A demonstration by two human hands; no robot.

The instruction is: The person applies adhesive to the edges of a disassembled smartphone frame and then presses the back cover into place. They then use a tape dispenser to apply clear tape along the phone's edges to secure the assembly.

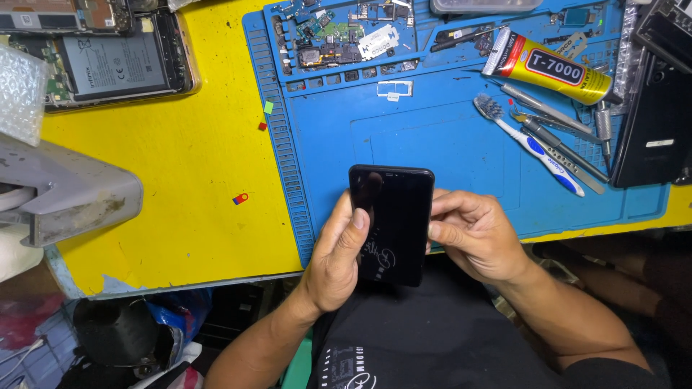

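1. Yellow workbench (180, 144) fills the left of our view, and a blue silicone repair mat (404, 137) covers its right part.
2. At far left sits a grey machine housing (65, 191), and behind it an opened phone with its battery exposed (108, 61).
3. Our left hand (339, 252) is clamped on the black smartphone (391, 223), thumb across the dark glass and fingers behind; the phone sits at the mat's near edge, above our lap.
4. Our right hand (472, 234) closes on the phone's right edge, fingertips curled against the side.
5. We judge the hold works best with even pressure along both edges, the thumb kept light on the glass.
6. Behind lie small circuit parts (324, 32) in the mat's tray, then a yellow glue tube (551, 68), a toothbrush (530, 144), metal tools (555, 119) and a black back cover (652, 126).
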